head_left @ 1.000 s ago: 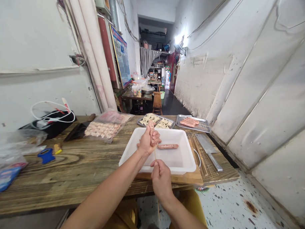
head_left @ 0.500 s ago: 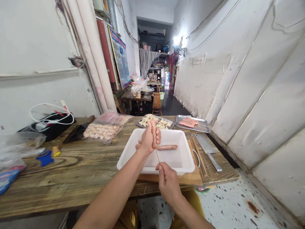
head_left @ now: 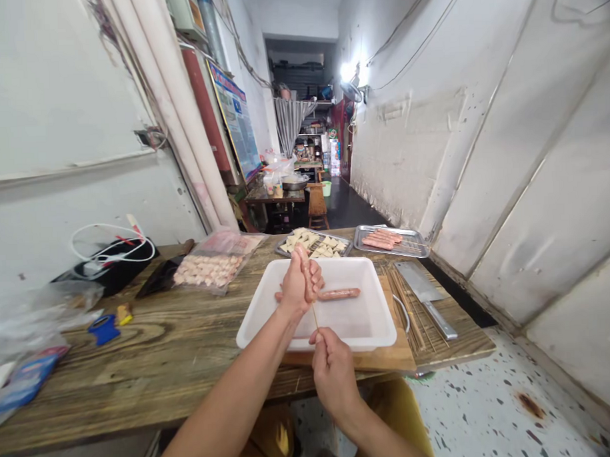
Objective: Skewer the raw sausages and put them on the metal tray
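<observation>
Above the white plastic tub [head_left: 368, 329], my left hand [head_left: 297, 282] is wrapped round an upright sausage [head_left: 308, 275]. A thin wooden skewer [head_left: 315, 316] runs from the sausage's lower end down to my right hand [head_left: 332, 361], which pinches it at the tub's near rim. Another sausage [head_left: 340, 294] lies in the tub to the right of my left hand, and part of one more shows at its left. Loose skewers [head_left: 412, 311] lie on the wooden board right of the tub.
A cleaver [head_left: 421, 288] lies at the right. Behind the tub are a tray of skewered white pieces [head_left: 330, 246] and a metal tray [head_left: 416, 246] with skewered sausages. Leftward are a bag of meat pieces [head_left: 206, 268], a blue item [head_left: 103, 329] and a black box with white cable [head_left: 121, 265].
The view has shifted slightly. More of the skewer is inside the sausage, with my right hand a little closer to my left hand.
</observation>
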`<state>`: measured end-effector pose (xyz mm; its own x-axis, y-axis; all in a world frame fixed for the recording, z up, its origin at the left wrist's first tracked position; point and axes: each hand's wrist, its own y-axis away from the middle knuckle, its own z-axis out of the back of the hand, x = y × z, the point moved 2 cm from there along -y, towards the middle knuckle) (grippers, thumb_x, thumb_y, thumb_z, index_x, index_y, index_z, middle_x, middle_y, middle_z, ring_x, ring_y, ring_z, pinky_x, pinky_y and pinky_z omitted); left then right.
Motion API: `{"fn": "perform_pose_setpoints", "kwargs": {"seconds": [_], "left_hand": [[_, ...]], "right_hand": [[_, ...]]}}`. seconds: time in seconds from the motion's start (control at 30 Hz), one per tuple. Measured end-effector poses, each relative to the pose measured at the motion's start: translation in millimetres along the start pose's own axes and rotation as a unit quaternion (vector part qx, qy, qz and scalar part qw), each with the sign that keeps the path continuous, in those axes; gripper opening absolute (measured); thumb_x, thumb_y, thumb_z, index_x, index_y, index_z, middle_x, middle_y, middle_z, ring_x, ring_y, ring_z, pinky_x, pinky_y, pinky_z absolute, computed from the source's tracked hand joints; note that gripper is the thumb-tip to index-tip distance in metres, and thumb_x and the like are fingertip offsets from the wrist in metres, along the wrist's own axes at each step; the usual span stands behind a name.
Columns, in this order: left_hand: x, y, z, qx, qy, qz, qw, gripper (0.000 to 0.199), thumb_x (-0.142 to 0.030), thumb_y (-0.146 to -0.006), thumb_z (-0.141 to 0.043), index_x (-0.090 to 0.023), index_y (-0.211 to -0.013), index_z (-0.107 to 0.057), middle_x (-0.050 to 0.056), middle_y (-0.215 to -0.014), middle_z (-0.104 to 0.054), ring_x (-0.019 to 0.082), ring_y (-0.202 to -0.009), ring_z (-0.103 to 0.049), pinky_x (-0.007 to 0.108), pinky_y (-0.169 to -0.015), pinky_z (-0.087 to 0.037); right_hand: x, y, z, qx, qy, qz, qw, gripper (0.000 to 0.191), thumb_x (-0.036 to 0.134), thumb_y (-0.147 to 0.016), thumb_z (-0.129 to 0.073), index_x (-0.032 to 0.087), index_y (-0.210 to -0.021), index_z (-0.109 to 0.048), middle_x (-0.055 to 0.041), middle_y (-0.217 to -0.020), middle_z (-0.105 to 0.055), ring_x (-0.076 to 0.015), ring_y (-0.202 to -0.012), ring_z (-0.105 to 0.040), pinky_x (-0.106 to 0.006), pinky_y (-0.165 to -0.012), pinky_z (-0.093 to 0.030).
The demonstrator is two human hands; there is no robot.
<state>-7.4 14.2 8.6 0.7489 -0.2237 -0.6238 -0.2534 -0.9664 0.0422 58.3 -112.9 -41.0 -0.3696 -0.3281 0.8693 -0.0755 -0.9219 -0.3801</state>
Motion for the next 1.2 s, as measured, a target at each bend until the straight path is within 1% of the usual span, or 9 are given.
{"fn": "perform_pose_setpoints", "kwargs": {"seconds": [0.2, 0.3, 0.53, 0.67, 0.8, 0.93, 1.2], "left_hand": [[5, -1, 0.9, -0.005, 0.002, 0.009, 1.0, 0.047, -0.065, -0.078, -0.047, -0.019, -0.073, -0.039, -0.006, -0.049, -0.04, 0.007, -0.03, -0.035, 0.018, -0.03, -0.025], [6, -1, 0.2, -0.004, 0.006, 0.002, 1.0, 0.045, -0.064, -0.079, -0.047, -0.019, -0.076, -0.04, -0.006, -0.05, -0.04, 0.007, -0.03, -0.034, 0.017, -0.029, -0.025], [5, 1, -0.5, -0.007, -0.037, -0.064, 0.997, 0.033, -0.054, -0.085, -0.047, -0.021, -0.086, -0.044, -0.006, -0.053, -0.041, 0.007, -0.033, -0.036, 0.016, -0.029, -0.025], [5, 2, -2.2, -0.006, -0.05, -0.062, 0.997, 0.032, -0.054, -0.087, -0.043, -0.021, -0.086, -0.043, -0.007, -0.051, -0.039, 0.007, -0.031, -0.034, 0.016, -0.029, -0.025], [5, 2, -3.2, 0.002, -0.046, -0.062, 0.997, 0.031, -0.053, -0.087, -0.044, -0.021, -0.087, -0.043, -0.007, -0.052, -0.039, 0.007, -0.03, -0.033, 0.017, -0.031, -0.027], [5, 2, -3.4, 0.014, -0.046, -0.051, 0.998, 0.031, -0.052, -0.088, -0.042, -0.022, -0.086, -0.043, -0.006, -0.052, -0.039, 0.007, -0.031, -0.033, 0.017, -0.029, -0.024], [6, 3, -5.7, 0.037, -0.005, -0.026, 0.999, 0.032, -0.051, -0.087, -0.045, -0.02, -0.082, -0.044, -0.006, -0.051, -0.038, 0.007, -0.032, -0.031, 0.015, -0.029, -0.022]], "right_hand": [[0, -2, -5, -0.025, -0.006, -0.007, 1.0, 0.024, 0.02, -0.088, -0.032, 0.021, -0.072, -0.049, 0.0032, -0.056, -0.043, -0.0133, -0.048, -0.04, -0.023, -0.048, -0.03], [1, -4, -6, -0.025, -0.007, -0.015, 1.0, 0.024, 0.021, -0.088, -0.031, 0.021, -0.072, -0.048, 0.0034, -0.056, -0.043, -0.0133, -0.048, -0.039, -0.023, -0.048, -0.03], [2, -10, -7, -0.022, -0.022, -0.039, 0.999, 0.024, 0.025, -0.088, -0.029, 0.022, -0.07, -0.044, 0.0032, -0.055, -0.042, -0.014, -0.048, -0.039, -0.024, -0.048, -0.03], [3, -12, -9, -0.03, -0.022, -0.039, 0.999, 0.024, 0.026, -0.088, -0.028, 0.022, -0.07, -0.044, 0.0029, -0.056, -0.042, -0.0144, -0.048, -0.04, -0.025, -0.049, -0.031], [3, -15, -10, -0.042, -0.01, -0.034, 0.999, 0.026, 0.027, -0.088, -0.027, 0.022, -0.069, -0.043, 0.0029, -0.055, -0.041, -0.0149, -0.049, -0.04, -0.025, -0.049, -0.031], [4, -18, -11, -0.055, 0.003, -0.035, 0.998, 0.027, 0.028, -0.087, -0.026, 0.022, -0.067, -0.043, 0.0033, -0.053, -0.039, -0.0151, -0.049, -0.04, -0.026, -0.05, -0.031], [8, -21, -13, -0.059, -0.006, -0.037, 0.998, 0.026, 0.027, -0.087, -0.028, 0.022, -0.066, -0.044, 0.003, -0.054, -0.042, -0.0146, -0.049, -0.041, -0.025, -0.048, -0.031]]}}
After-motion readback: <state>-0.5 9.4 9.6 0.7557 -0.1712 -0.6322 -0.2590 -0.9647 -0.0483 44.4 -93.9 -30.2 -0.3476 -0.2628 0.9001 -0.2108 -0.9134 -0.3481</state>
